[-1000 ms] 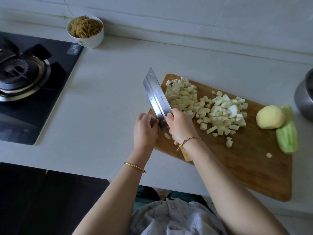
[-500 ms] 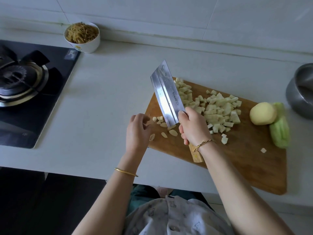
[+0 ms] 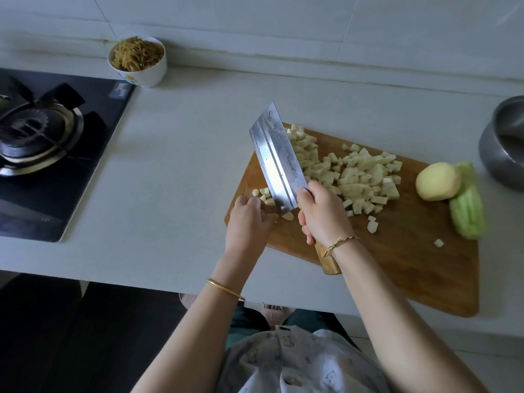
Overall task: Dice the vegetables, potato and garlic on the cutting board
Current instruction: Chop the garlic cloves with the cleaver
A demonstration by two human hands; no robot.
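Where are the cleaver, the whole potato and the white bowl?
cleaver [image 3: 278, 161]: head view, middle of the flat blade.
potato [image 3: 438, 181]: head view, centre of its pale surface.
white bowl [image 3: 148, 76]: head view, on its outer wall.

1. Your right hand [image 3: 323, 214] covers most of the handle of the cleaver [image 3: 279, 163]; only the wooden butt shows.
2. Your left hand [image 3: 249, 222] curls its fingers under, so what they hold (if anything) cannot be told.
3. The metal pot [image 3: 503, 148] is cut off by the right edge, the gas stove [image 3: 42, 148] by the left.
4. The blade's lettering is too small to read.
5. The blade hides part of the diced pile [image 3: 363, 177].
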